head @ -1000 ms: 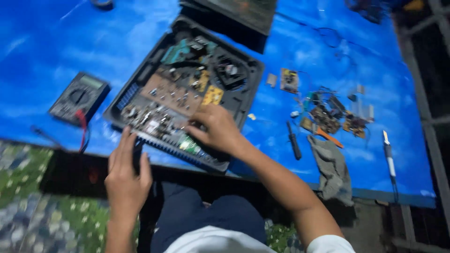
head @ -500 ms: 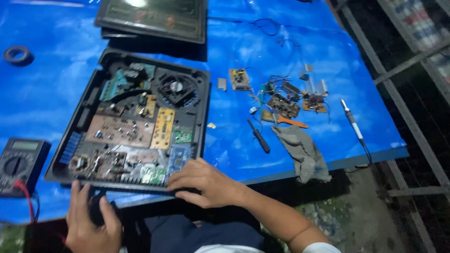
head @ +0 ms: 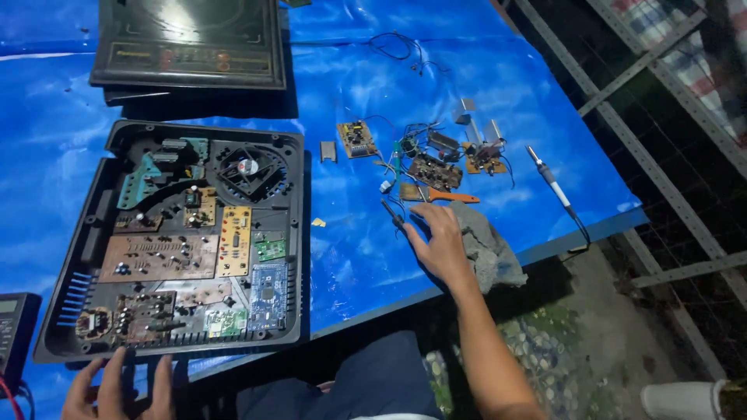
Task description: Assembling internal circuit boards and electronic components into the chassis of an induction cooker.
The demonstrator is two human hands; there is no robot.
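Work surface is a table covered w/ a shiny blue plastic tarp [head: 482, 62], lit from above so it glares in spots. Right side has a grey metal bar frame w/ wire mesh [head: 669, 155], and below is dim, patchy grey-green ground [head: 591, 342].

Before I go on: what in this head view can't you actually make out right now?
- Left hand: cut off by the bottom edge, at the open black appliance base.
- Right hand: covers part of the slim dark screwdriver; grip unclear.
- Black multimeter: cropped by the left edge.
- Small loose circuit boards: too small to identify.
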